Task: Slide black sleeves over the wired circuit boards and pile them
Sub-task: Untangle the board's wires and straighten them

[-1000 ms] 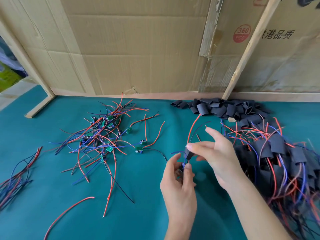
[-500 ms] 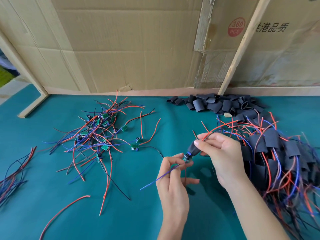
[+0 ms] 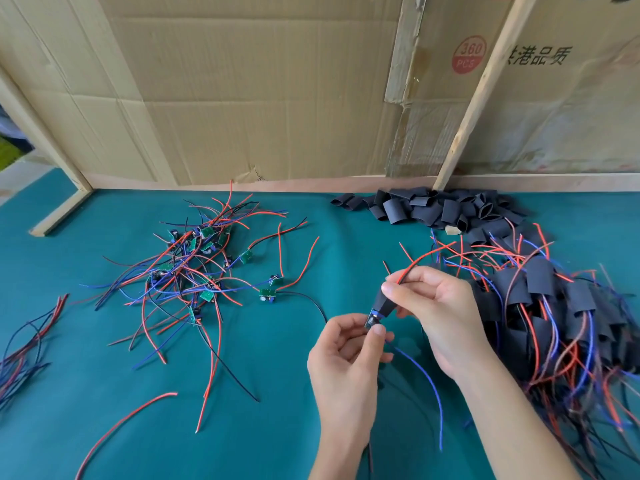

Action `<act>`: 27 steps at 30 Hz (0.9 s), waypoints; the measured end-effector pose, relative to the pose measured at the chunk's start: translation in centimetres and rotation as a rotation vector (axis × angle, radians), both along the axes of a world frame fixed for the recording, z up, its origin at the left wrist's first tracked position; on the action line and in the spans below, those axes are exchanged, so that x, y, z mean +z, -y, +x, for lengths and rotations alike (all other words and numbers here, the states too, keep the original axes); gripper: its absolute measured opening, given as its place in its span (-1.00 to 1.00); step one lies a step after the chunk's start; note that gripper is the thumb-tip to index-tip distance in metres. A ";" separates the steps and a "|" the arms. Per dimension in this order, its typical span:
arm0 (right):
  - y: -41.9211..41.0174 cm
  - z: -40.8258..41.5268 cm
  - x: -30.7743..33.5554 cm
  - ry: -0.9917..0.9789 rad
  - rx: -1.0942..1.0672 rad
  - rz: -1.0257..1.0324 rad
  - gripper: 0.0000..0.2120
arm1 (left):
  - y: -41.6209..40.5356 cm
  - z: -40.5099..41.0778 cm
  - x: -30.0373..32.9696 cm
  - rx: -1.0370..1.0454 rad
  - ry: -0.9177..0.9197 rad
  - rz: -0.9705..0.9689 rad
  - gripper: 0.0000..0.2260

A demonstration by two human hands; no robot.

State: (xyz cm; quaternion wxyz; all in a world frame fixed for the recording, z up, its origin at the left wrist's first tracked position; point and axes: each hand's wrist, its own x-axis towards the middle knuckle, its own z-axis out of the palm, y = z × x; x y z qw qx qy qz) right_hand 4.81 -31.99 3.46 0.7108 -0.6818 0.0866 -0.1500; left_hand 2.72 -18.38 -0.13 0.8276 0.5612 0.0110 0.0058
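My right hand pinches a black sleeve and the red wire coming out of its top. My left hand pinches the small circuit board at the sleeve's lower end; only the board's tip shows. A blue wire trails down from the board. Bare wired boards lie in a tangled heap at centre left. Loose black sleeves are heaped at the back. Sleeved boards form a big pile on the right.
The teal table mat carries a loose red wire at the front left and a wire bundle at the left edge. Cardboard sheets and a slanted wooden slat wall off the back.
The sleeve has moved further down over the board, which is now nearly covered. The blue wire has swung from the left of my left hand to hang down on the right.
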 end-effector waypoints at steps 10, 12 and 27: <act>0.2 0.0 -0.2 -0.077 -0.007 -0.133 -0.84 | 0.3 0.1 -0.5 0.004 0.054 0.117 -0.86; 0.2 -0.1 -0.2 -0.081 -0.017 -0.144 -0.84 | 0.4 0.0 -0.5 0.008 0.066 0.131 -0.84; -0.5 -0.4 0.3 -0.131 0.136 -0.060 -0.82 | 0.3 -0.1 -0.1 0.030 0.108 0.140 -0.74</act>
